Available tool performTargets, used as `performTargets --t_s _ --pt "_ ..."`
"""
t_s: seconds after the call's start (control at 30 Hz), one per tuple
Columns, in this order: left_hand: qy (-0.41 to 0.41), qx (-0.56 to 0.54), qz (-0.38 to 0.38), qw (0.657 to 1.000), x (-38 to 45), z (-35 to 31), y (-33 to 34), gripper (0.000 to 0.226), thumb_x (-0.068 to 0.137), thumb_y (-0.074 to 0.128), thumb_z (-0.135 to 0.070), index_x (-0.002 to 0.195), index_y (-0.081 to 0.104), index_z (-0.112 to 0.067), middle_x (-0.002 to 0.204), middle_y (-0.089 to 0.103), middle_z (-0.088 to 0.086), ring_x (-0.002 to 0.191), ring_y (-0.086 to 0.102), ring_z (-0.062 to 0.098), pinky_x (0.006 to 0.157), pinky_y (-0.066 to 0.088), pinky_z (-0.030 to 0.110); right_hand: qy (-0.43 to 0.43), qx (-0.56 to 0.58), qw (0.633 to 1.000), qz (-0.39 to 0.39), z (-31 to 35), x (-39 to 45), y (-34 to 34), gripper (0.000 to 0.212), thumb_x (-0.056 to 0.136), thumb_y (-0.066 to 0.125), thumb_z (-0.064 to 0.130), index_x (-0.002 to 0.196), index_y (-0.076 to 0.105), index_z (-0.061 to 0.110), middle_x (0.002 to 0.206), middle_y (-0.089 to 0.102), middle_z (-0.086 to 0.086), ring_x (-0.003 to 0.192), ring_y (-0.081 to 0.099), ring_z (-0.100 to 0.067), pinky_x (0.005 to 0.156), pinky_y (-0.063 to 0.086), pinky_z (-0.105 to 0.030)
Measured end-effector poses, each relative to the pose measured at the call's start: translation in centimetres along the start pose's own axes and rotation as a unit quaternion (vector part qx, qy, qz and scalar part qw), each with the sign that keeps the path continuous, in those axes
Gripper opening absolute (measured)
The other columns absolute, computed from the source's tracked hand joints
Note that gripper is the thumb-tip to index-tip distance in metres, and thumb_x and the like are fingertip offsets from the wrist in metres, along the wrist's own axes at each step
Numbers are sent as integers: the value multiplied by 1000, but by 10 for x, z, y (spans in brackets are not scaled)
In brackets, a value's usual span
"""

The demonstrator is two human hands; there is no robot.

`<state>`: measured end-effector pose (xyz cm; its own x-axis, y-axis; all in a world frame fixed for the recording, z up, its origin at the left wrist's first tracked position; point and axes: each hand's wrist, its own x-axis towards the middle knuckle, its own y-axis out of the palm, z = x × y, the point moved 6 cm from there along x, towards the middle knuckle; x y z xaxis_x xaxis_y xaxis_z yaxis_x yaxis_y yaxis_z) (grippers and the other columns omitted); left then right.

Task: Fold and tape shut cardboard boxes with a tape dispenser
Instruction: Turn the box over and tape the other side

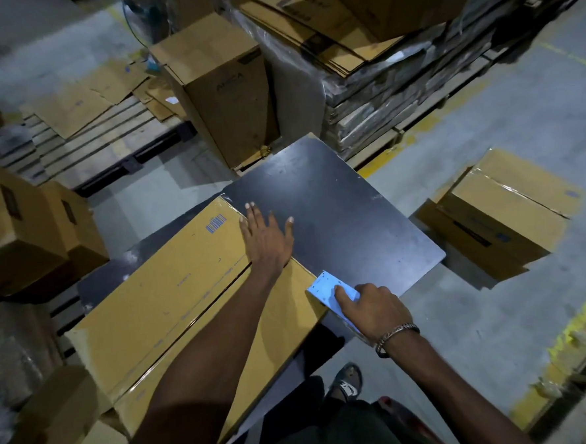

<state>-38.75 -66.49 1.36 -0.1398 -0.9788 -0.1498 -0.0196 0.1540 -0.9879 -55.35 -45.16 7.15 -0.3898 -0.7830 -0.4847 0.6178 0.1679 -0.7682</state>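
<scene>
Clearly, a long cardboard box (172,297) lay on its side across the near-left part of a dark table (335,212), its far end reaching about the middle of the tabletop and its near end hanging toward the person. A blue barcode (215,223) was printed near the box's far corner, and a seam between the flaps ran along its top face.

The left hand (266,235) lay flat at the far end of the box, fingers straight and spread, the palm over the box's edge and the fingertips reaching out over the bare tabletop. It held nothing.

The right hand (375,307) gripped a light blue tape dispenser (330,288) with curled fingers, the index finger stretched along its top. The dispenser sat against the right edge of the box, where the box met the table. A metal bracelet (396,334) circled the right wrist.

Beyond the table stood a tall upright carton (222,99), and behind it a pallet stacked with flattened cardboard (324,31). A taped box (500,216) lay on the concrete floor (517,105) to the right of the table, well apart from the hands. More boxes (24,231) sat at the left, beside a wooden pallet (84,148) strewn with flat sheets. A sandalled foot (346,383) showed below the table edge
</scene>
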Motion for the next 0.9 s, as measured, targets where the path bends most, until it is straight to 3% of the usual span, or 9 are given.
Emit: performTargets --t_s 0.2,0.3,0.43,0.53,0.73,0.9 --pt "60 49 21 997 -39 -41 12 89 101 -2 -73 158 46 -23 175 10 16 163 -10 32 123 -11 66 2 3 1000 20 -6 4 10 73 87 34 87 71 62 21 86 67 -9 87 66 -29 77 54 -37" --pt "48 55 21 997 -37 -38 13 85 103 4 -69 155 50 -22 174 15 16 163 -7 31 124 -5 67 2 13 999 32 -10 5 10 73 86 38 88 65 57 20 77 63 -7 79 64 -27 72 53 -36" --pt "47 47 17 998 -34 -36 16 78 105 10 -67 154 51 -22 175 16 15 163 -6 31 125 -4 66 -15 -8 999 36 -14 -1 7 72 89 33 85 71 60 21 71 56 -1 74 60 -23 67 45 -33" --pt "47 47 9 998 -35 -35 18 75 105 14 -65 150 55 -22 174 18 15 163 -4 31 125 -2 66 -32 -47 997 43 -21 -12 -1 70 92 34 82 82 64 20 77 60 -3 78 64 -25 68 47 -34" --pt "49 56 13 997 -33 -35 19 74 104 15 -65 153 53 -22 174 16 15 163 -4 32 125 -3 66 1 6 999 51 -62 -31 -5 77 88 37 86 65 61 17 60 63 -1 58 65 -12 59 51 -27" --pt "54 67 16 996 -34 -37 21 76 103 15 -65 152 53 -22 174 17 15 163 -3 32 124 -1 68 15 1 999 49 -70 -18 16 76 81 30 93 67 58 24 71 62 -1 69 64 -16 63 47 -30"
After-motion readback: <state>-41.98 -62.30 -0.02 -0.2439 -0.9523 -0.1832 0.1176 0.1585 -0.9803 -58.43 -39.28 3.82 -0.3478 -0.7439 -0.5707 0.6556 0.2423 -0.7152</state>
